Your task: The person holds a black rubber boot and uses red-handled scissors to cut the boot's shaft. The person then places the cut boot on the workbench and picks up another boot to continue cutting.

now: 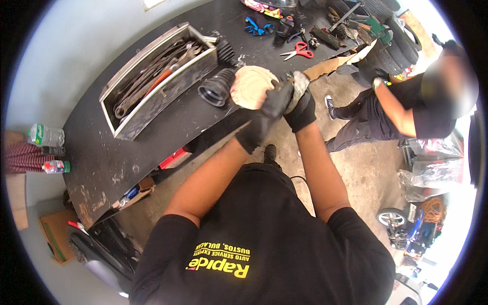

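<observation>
While both gloved hands, left (270,109) and right (301,109), clench around the cloth-wrapped part (252,86) at upper centre over the worktop (168,127) edge, slippage could drop it; greasy gloves would cause this.

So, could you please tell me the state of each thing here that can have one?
Left hand: gloved, gripping the cloth bundle.
Right hand: gloved, closed on the same bundle.
Cloth bundle: bunched up at the workbench edge.
Tool tray: open, full of wrenches.
Rubber boot: lying on its side.
Red scissors: slightly open, lying flat.
Plastic bottle: capped, lying down.
</observation>
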Tool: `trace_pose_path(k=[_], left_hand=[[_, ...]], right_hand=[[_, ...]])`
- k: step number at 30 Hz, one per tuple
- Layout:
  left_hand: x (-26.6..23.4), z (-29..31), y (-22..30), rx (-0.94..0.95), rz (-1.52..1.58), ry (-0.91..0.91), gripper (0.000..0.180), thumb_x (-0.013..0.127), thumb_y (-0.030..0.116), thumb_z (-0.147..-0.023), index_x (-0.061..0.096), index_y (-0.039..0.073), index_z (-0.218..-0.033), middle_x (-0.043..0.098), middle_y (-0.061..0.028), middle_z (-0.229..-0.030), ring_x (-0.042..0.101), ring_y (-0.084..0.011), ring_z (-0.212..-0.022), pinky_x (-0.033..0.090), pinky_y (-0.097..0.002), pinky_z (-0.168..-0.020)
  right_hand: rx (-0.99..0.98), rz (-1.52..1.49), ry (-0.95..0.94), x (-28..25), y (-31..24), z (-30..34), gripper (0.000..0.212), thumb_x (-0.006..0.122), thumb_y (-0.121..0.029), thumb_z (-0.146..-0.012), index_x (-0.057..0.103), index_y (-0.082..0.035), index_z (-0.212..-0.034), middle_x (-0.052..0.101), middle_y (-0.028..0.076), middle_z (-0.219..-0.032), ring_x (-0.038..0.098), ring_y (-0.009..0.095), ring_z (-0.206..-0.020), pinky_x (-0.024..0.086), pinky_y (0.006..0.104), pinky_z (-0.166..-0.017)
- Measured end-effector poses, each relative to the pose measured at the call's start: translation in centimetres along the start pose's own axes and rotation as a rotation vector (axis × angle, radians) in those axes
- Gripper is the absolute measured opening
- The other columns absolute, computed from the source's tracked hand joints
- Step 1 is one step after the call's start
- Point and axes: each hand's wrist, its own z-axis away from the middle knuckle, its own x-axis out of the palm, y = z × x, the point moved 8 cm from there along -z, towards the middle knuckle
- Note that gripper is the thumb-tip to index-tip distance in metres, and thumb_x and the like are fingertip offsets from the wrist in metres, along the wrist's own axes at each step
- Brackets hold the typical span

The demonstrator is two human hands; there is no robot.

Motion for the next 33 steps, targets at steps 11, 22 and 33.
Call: trace_pose_path(k=[11,22,33], left_hand=[[6.7,-14.5,-3.7,-0.001,0.536,0.026,0.107,0.044,0.086,-0.090,0.038,0.002,-0.156,0.050,-0.0158,-0.154,0.050,-0.0302,-0.136,0.036,-0.0428,-0.118],[4.2,-14.1,-4.3,-0.018,-2.317,0.270,0.106,0.076,0.054,-0.080,0.034,-0.010,-0.155,0.032,-0.0376,-0.159,0.027,-0.0508,-0.152,0.016,-0.0596,-0.126],[7.7,-13.5,-6.3,0.063,-1.982,-0.252,0.101,0.074,0.063,-0.079,0.043,0.005,-0.155,0.038,-0.0253,-0.161,0.032,-0.0470,-0.151,0.017,-0.0589,-0.127]], right_hand=[[-0.707,1.492,0.120,-2.3,-10.2,-7.0,0.025,0.057,-0.018,-0.101,0.066,-0.005,-0.121,0.069,0.024,-0.109,0.068,0.041,-0.096,0.055,0.0448,-0.083],[-0.426,0.937,-0.209,-4.6,-13.3,-12.0,0.032,0.063,-0.033,-0.101,0.063,-0.002,-0.111,0.069,0.013,-0.099,0.069,0.027,-0.095,0.055,0.0398,-0.084],[0.042,0.462,-0.490,-3.4,-11.4,-14.7,0.043,0.050,-0.044,-0.108,0.064,-0.004,-0.116,0.071,0.011,-0.103,0.069,0.027,-0.097,0.055,0.0398,-0.090]])
